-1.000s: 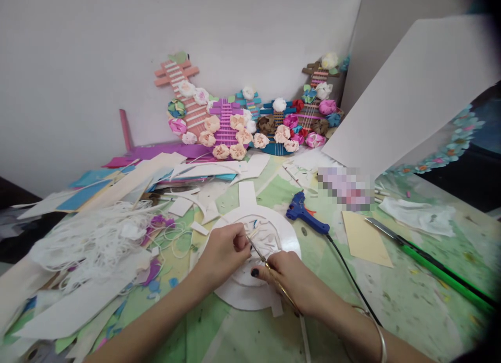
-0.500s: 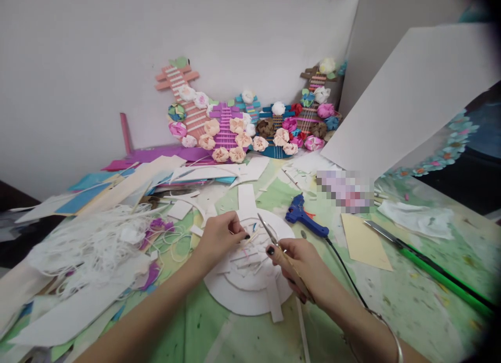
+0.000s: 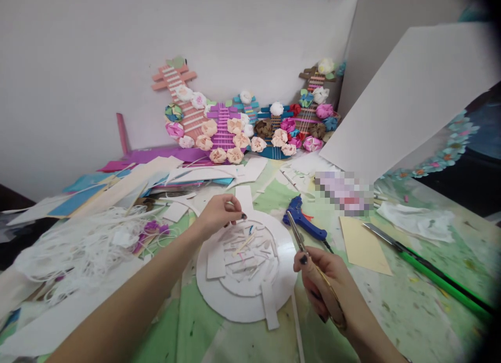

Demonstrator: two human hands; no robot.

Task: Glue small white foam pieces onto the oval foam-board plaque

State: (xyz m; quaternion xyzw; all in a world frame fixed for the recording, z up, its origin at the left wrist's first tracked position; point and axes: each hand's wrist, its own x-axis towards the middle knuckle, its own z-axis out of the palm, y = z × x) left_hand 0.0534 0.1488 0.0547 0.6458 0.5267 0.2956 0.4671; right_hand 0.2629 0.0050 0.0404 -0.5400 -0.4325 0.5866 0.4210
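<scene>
My right hand [image 3: 323, 285] is closed around a pair of scissors [image 3: 296, 235] with golden handles, the blades pointing up and away. It is just right of a white foam disc [image 3: 209, 300], and the blade tips appear near a blue glue gun [image 3: 311, 226]. Over the disc's upper left edge, my left hand [image 3: 221, 212] has thumb and finger pinched together. Whatever is between them is too small to make out. Small white strips and scraps [image 3: 248, 256] lie within a ring on the disc. White tabs [image 3: 269, 305] rest across its rim.
Left of the disc lies a pile of white string [image 3: 84, 258] and foam offcuts. A green utility knife [image 3: 426, 271] and a yellow sheet [image 3: 364, 245] are on the right. Several flower-decorated guitar shapes [image 3: 225, 128] lean at the wall. A large white board [image 3: 415, 92] slants at the right.
My right hand has moved right with the scissors, away from the disc's middle. My left hand has shifted up and slightly left, uncovering the scraps and a white tab on the disc.
</scene>
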